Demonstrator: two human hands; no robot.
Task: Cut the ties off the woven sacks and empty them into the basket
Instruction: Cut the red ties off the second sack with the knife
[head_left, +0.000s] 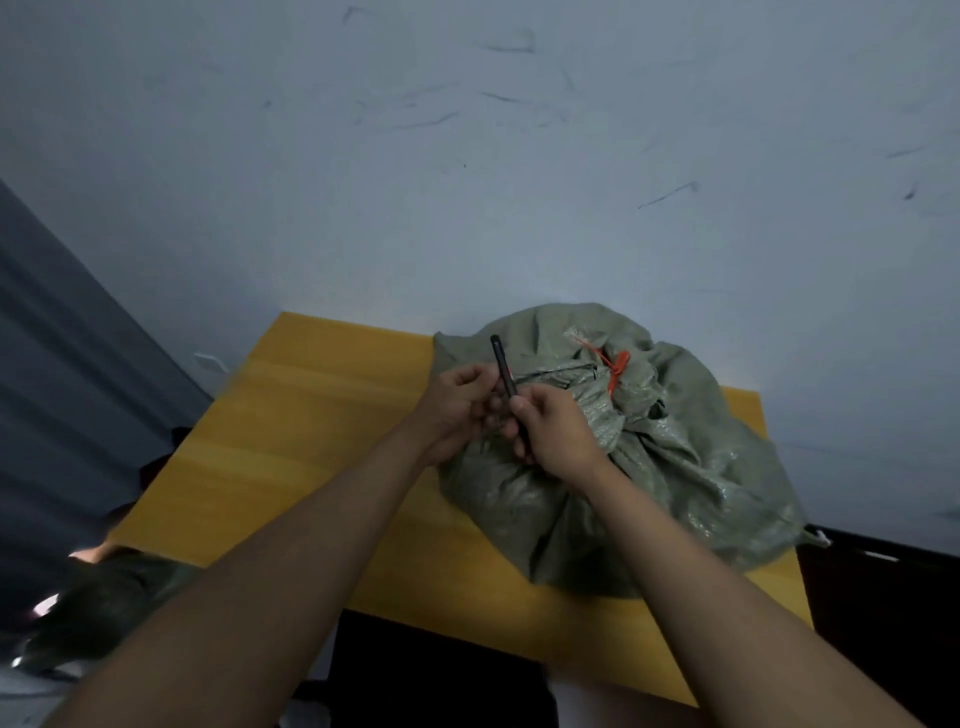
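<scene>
A grey-green woven sack (691, 483) lies bunched on the right half of a yellow table (291, 441). An orange tie (615, 371) cinches its gathered neck near the top. Over the sack's left side, my right hand (553, 428) grips a slim black tool (503, 366) that points up and away. My left hand (457, 405) has its fingers curled against the lower part of that same tool. Both hands are left of the tie and apart from it.
A pale wall with dark scuffs rises behind the table. A grey curtain (57, 364) hangs at the left. Another dark green sack (109, 603) lies low at the left. A dark object (883, 597) stands beyond the table's right edge.
</scene>
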